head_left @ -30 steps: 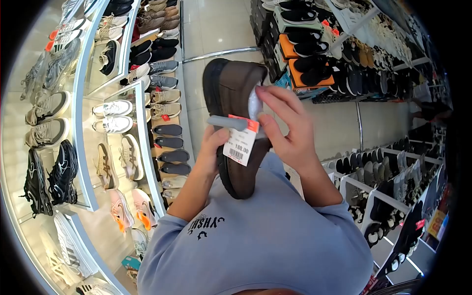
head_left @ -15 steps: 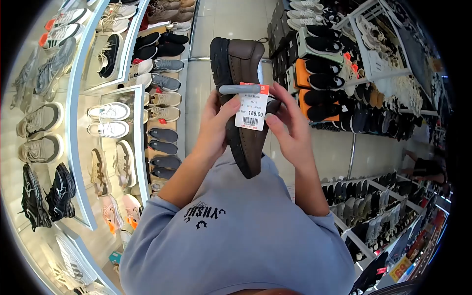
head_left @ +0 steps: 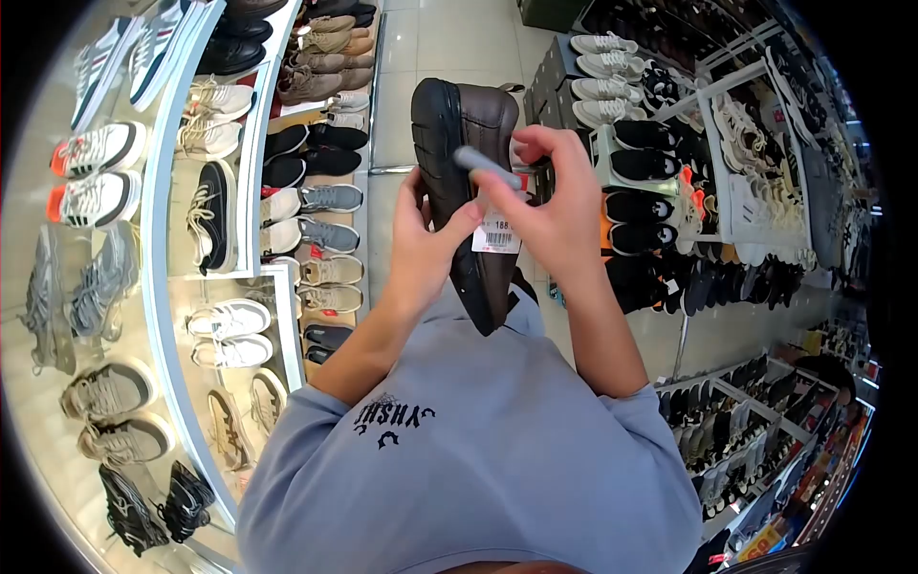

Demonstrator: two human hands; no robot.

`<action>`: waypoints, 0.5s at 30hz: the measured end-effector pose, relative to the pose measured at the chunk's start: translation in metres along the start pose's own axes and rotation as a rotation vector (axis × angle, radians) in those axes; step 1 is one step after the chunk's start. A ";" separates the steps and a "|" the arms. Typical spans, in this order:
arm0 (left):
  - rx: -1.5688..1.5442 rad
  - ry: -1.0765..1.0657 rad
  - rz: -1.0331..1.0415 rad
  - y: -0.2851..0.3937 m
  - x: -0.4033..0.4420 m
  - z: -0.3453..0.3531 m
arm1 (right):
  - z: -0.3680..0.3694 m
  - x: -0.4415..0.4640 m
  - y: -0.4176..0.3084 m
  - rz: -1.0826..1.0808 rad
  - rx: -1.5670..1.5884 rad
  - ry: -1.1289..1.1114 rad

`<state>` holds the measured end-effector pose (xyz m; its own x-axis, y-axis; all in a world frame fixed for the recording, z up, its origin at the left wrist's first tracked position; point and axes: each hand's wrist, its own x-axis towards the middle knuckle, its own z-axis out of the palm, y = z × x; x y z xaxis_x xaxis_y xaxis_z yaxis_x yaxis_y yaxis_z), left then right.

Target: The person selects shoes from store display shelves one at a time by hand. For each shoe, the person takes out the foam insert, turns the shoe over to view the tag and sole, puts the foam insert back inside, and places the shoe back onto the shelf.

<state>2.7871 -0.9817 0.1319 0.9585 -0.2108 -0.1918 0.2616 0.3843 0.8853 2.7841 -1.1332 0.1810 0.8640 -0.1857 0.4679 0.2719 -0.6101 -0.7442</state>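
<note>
A dark brown shoe (head_left: 490, 115) with a thick black sole is held on its side in front of my chest. My left hand (head_left: 426, 234) grips it around the sole side, thumb across the upper. A white price label (head_left: 495, 234) reading 188 hangs on the shoe, its upper part covered by my thumb. Above it, a grey pen-shaped tag (head_left: 473, 158) is tilted and blurred. My right hand (head_left: 559, 206) is at the shoe's opening, its thumb against the grey tag and its index finger bent and apart from the thumb.
Lit shelves (head_left: 163, 239) with several pairs of shoes line the left side. On the right, shoes stand on boxes and a white rack (head_left: 712, 143). Another shoe rack (head_left: 755, 407) stands lower right. Tiled floor (head_left: 397, 43) runs between the displays.
The grey tag has swung from level to tilted. My right hand has moved inward over the label, its thumb now on the tag. The shoe has turned slightly, and the view has shifted.
</note>
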 end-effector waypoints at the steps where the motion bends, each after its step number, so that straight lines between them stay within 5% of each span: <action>1: 0.021 0.000 -0.021 0.002 0.014 -0.001 | 0.006 0.013 0.012 0.055 0.014 0.039; 5: -0.044 0.033 -0.092 0.004 0.070 0.002 | 0.014 0.064 0.048 0.261 0.326 0.136; 13: -0.157 0.181 -0.081 0.020 0.201 0.035 | 0.027 0.155 0.136 0.349 0.590 -0.227; 15: -0.183 0.214 -0.053 0.027 0.238 0.051 | 0.022 0.194 0.155 0.086 0.338 -0.337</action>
<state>3.0169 -1.0674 0.1315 0.9398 -0.0478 -0.3383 0.3096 0.5375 0.7843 3.0035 -1.2470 0.1457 0.9635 0.0697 0.2586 0.2674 -0.3085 -0.9129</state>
